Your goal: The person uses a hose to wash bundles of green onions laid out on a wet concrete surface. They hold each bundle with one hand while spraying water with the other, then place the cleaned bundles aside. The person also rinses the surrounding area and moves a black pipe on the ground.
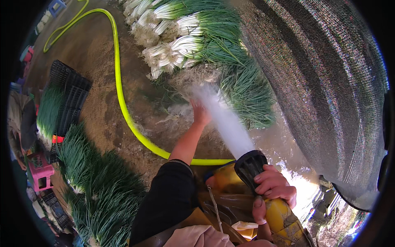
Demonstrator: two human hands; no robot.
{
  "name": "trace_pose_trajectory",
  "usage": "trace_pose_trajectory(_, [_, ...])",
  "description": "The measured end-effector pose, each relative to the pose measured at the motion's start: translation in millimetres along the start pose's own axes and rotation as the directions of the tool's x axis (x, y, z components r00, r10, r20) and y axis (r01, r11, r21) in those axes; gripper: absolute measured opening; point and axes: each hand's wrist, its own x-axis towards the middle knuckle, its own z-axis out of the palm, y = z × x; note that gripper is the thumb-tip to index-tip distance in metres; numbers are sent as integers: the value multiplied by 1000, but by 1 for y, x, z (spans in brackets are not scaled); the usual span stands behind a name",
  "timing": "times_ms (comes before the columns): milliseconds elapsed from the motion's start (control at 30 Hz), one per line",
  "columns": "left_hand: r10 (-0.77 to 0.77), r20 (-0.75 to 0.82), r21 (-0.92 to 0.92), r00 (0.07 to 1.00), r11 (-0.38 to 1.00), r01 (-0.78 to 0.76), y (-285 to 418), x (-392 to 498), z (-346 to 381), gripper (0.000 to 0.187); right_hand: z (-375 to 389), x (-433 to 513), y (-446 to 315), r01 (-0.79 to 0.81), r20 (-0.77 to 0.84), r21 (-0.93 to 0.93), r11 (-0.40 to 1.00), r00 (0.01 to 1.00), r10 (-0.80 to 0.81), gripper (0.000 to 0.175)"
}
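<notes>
Gripped in my right hand [274,186] is a black hose nozzle [248,169], with a yellow sleeve over the forearm behind it. A wide white water jet [226,125] shoots from it toward the root ends of a green onion bunch [251,98] on the wet ground. My left hand [201,113] reaches to those roots [200,75], in and beside the spray. Water hides its fingers, so whether it grips the bunch is unclear. Just beyond lies a pile of green onions [188,46] with white stalks and pale roots facing left.
A bright yellow hose [120,95] curves over the muddy floor. Dark mesh netting [308,77] hangs at right. At left are more green onions [105,191], black plastic crates [72,98], a pink stool [40,174] and part of another person [18,114].
</notes>
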Motion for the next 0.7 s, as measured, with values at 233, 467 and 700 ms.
trace_pose_trajectory(233, [-157,179,-251,971,947,200,-42,21,-32,56,28,73,52,280,22,25,960,960,-281,27])
trace_pose_trajectory(467, [-459,327,-156,826,836,527,5,12,-5,54,48,68,46,247,29,64,967,968,-249,28])
trace_pose_trajectory(700, [-457,208,-348,865,792,502,3,-36,31,51,52,63,35,233,52,60,971,970,-237,27])
